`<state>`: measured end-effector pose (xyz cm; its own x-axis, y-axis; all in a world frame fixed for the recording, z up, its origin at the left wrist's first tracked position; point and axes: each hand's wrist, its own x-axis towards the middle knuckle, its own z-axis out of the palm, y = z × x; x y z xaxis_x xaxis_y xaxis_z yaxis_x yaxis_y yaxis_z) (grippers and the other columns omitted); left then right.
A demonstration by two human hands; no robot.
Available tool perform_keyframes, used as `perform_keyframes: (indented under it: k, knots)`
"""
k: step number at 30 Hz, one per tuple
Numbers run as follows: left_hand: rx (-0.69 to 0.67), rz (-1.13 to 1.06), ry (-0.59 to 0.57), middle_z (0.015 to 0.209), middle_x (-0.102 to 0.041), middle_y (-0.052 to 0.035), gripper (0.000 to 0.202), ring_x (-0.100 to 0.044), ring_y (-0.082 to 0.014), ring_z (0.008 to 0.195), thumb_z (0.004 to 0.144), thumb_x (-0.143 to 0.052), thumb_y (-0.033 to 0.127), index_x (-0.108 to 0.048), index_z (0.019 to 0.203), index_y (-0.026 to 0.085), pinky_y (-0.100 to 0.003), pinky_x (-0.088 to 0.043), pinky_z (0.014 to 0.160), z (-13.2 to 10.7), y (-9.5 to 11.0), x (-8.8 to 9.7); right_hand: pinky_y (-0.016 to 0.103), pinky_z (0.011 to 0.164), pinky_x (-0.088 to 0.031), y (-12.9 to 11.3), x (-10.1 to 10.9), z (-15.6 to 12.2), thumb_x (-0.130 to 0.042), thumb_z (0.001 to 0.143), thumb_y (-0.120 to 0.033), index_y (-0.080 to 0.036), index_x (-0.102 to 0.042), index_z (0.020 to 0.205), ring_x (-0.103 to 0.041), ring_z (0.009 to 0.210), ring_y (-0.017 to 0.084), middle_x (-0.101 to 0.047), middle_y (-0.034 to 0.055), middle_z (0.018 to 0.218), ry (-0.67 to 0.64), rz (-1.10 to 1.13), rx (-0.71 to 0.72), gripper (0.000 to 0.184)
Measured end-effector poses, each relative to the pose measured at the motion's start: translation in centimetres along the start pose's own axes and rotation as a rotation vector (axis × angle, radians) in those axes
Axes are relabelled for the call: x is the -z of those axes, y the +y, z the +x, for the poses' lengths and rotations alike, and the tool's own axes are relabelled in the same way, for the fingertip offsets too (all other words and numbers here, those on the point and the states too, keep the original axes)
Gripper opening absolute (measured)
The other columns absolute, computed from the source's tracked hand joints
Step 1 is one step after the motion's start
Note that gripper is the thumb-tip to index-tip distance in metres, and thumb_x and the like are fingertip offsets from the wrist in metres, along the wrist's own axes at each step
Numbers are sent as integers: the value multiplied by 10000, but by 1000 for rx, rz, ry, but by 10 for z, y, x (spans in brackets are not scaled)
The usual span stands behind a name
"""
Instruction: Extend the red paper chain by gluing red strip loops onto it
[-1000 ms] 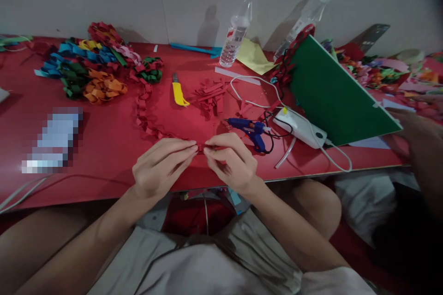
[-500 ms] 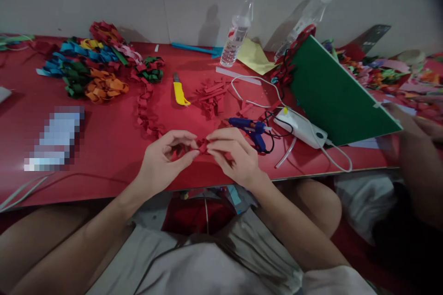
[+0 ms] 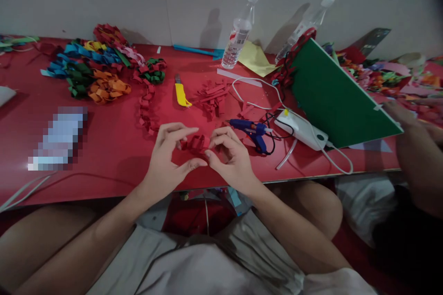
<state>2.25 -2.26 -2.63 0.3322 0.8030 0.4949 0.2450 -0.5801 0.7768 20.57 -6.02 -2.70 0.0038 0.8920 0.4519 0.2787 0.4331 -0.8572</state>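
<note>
A red paper chain point(image 3: 146, 103) runs down the red table from the colourful chains, and its near end lies between my hands. My right hand point(image 3: 232, 156) pinches the end loops of this chain between thumb and fingers. Thumb and fingers spread apart, my left hand point(image 3: 166, 159) is around the loops on the other side and does not visibly grip them. Just right of my right hand lies a blue glue gun point(image 3: 254, 132). Loose red paper strips point(image 3: 213, 96) and a yellow-handled cutter point(image 3: 180, 95) are beyond my hands.
Multicoloured paper chains point(image 3: 104, 73) are heaped at the back left, beyond a blurred-out phone point(image 3: 60, 136). Two water bottles point(image 3: 238, 39) stand by the wall. A white power strip point(image 3: 301, 131) with cables sits beside a leaning green board point(image 3: 341, 94). Another person's arm point(image 3: 411, 147) is at right.
My left fingers and thumb have spread apart from the pinch on the red paper. More of the loops now show between my hands. My right hand still pinches the chain.
</note>
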Motion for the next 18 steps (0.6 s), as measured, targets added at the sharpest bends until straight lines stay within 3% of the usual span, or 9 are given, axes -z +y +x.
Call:
perform_keyframes:
  k: [2, 4, 10, 14, 18]
  knots:
    - [-77, 121, -87, 1274, -574, -91, 545, -560, -219, 1188, 812, -756, 411, -586, 1307, 260, -368, -470, 1032, 1, -1, 2, 309, 822, -459, 1, 2, 1, -650, 869, -170, -208, -603, 876, -544, 918, 155, -529, 31, 972, -31, 56, -18, 61]
    - [-99, 152, -134, 1245, -614, -77, 420, -571, -204, 1185, 897, -670, 356, -588, 1296, 257, -364, -462, 1043, 2, -2, 2, 301, 806, -454, 2, 3, 0, -649, 882, -199, -210, -610, 884, -537, 918, 154, -531, 36, 986, -57, 112, -57, 40]
    - [-110, 135, -70, 1109, -685, -56, 287, -627, -172, 1041, 917, -648, 282, -616, 1195, 217, -321, -499, 945, -2, -3, -6, 291, 771, -446, 3, -3, -2, -691, 875, -286, -212, -631, 858, -537, 877, 148, -547, 35, 973, -70, 266, -183, 96]
    - [-119, 172, -123, 1132, -688, -58, 285, -631, -175, 1058, 937, -616, 271, -604, 1219, 230, -329, -487, 940, -3, -3, -8, 283, 750, -433, 4, -2, -1, -743, 834, -283, -199, -598, 706, -533, 817, 135, -536, 12, 874, -45, 320, -228, 210]
    - [-107, 212, -149, 1121, -703, -53, 267, -638, -186, 1057, 955, -582, 262, -596, 1220, 233, -348, -463, 951, -4, -7, -7, 285, 753, -432, 5, 0, 0, -755, 828, -326, -200, -604, 706, -524, 816, 137, -532, 11, 873, -74, 314, -281, 231]
